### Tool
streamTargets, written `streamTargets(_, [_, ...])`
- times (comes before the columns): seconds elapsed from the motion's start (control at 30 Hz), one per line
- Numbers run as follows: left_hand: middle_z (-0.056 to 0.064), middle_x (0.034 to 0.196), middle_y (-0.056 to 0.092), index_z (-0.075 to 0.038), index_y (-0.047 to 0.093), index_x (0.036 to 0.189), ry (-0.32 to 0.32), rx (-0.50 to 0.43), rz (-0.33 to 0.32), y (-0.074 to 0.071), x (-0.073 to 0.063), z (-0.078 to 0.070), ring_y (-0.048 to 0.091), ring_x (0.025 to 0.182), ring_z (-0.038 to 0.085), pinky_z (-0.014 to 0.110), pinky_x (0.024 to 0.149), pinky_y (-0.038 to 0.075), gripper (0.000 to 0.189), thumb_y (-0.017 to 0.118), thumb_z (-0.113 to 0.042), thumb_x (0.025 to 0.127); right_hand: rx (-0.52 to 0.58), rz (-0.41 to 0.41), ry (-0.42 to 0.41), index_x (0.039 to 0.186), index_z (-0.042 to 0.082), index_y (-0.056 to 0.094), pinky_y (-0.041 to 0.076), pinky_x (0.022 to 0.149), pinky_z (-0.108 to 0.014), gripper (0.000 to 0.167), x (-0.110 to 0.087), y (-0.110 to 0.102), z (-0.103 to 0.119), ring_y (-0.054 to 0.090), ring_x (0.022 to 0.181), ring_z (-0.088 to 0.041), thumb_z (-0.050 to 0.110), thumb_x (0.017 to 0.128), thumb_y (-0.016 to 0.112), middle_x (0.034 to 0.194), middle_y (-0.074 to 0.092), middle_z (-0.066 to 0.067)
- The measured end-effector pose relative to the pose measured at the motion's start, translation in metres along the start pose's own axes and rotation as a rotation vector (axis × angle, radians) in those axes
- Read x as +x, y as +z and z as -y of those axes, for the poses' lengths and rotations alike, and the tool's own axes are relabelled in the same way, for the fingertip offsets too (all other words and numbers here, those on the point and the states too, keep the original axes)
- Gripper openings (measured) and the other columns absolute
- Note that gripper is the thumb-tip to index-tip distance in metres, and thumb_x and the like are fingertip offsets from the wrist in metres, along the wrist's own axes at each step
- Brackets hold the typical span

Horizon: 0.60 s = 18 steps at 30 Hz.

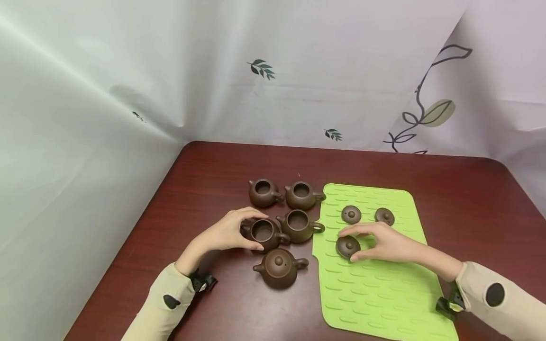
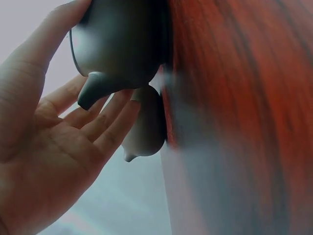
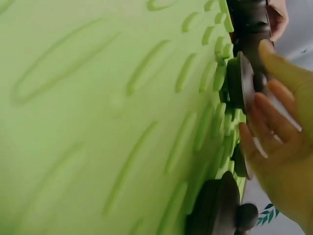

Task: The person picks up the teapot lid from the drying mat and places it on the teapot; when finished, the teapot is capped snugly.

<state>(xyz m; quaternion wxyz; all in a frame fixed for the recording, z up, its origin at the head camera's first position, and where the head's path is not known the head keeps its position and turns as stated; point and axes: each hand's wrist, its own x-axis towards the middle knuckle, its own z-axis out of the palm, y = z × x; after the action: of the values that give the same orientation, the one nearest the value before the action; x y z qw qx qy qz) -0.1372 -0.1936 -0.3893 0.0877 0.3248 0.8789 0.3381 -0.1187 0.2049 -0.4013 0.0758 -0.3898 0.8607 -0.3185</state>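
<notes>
My left hand (image 1: 232, 232) curves around a small brown lidless teapot (image 1: 263, 230), thumb at its near side and fingers at its far side. In the left wrist view, the thumb lies against the body of this teapot (image 2: 120, 41), above its spout. On the green mat, my right hand (image 1: 386, 244) holds a round brown teapot lid (image 1: 348, 246) between thumb and fingers at opposite edges. The right wrist view shows this lid (image 3: 240, 83) edge-on, low over the mat. Closest to my left wrist, a teapot with its lid on (image 1: 279, 268) stands in front of the held one.
Lidless teapots stand behind and beside the held one: one at back left (image 1: 263, 193), one at back right (image 1: 301, 195), one nearer (image 1: 297, 226). Two more lids (image 1: 351, 214) lie on the green mat (image 1: 384, 298). A pale curtain (image 1: 298, 104) hangs behind the dark red table (image 1: 226, 161).
</notes>
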Motion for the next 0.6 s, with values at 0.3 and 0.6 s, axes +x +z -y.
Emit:
streamTargets(0.3, [-0.005, 0.123, 0.061, -0.018, 0.057, 0.127, -0.030, -0.063, 0.057, 0.000, 0.000, 0.003, 0.055, 0.113, 0.011, 0.033, 0.093, 0.044, 0.067, 0.080, -0.043, 0.070, 0.160, 0.028, 0.122, 0.101, 0.014, 0.073, 0.052, 0.081, -0.028, 0.026, 0.007, 0.002, 0.004, 0.062, 0.103, -0.011, 0.027, 0.078, 0.075, 0.111, 0.067, -0.006])
streamTargets(0.6, [-0.004, 0.124, 0.060, -0.016, 0.056, 0.129, -0.019, -0.053, 0.064, -0.001, 0.000, 0.004, 0.055, 0.113, 0.011, 0.031, 0.092, 0.045, 0.067, 0.078, -0.043, 0.072, 0.137, -0.010, 0.129, 0.098, 0.020, 0.074, 0.053, 0.078, -0.025, 0.024, 0.015, -0.001, 0.007, 0.061, 0.105, -0.007, 0.032, 0.077, 0.075, 0.111, 0.068, -0.001])
